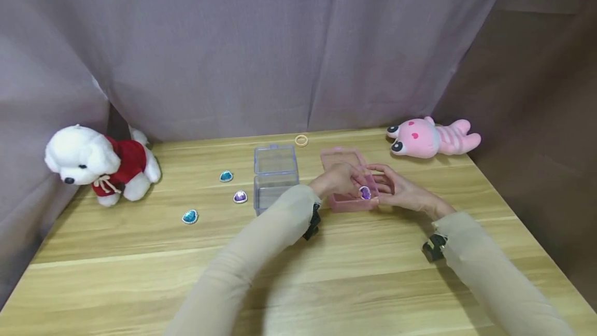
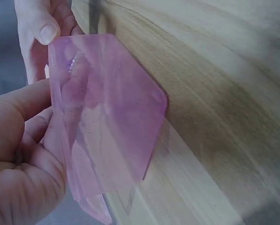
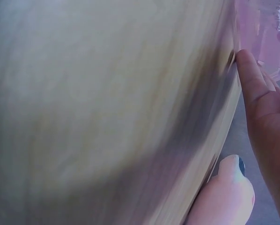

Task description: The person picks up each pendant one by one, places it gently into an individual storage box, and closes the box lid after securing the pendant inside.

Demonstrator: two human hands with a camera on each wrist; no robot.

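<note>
A clear pink plastic box (image 1: 353, 205) stands on the table with its lid (image 1: 342, 155) folded back. My left hand (image 1: 344, 178) reaches into it, and its fingertips pinch a purple heart-shaped gem (image 1: 365, 192) with a pale beaded rim. Through the pink wall, the left wrist view shows the gem (image 2: 74, 62) dimly; part of the fingers is hidden. My right hand (image 1: 401, 191) grips the box's right side, thumb near the front corner. In the right wrist view, a finger of the right hand (image 3: 266, 108) lies along the box wall (image 3: 257, 37).
Left of the pink box is an open clear bluish box (image 1: 275, 183). Farther left lie a purple gem (image 1: 240, 197) and two blue gems (image 1: 226, 176), (image 1: 189, 217). A beige ring (image 1: 301, 140) lies at the back. A white plush dog (image 1: 102, 165) and pink plush toy (image 1: 431, 138) flank them.
</note>
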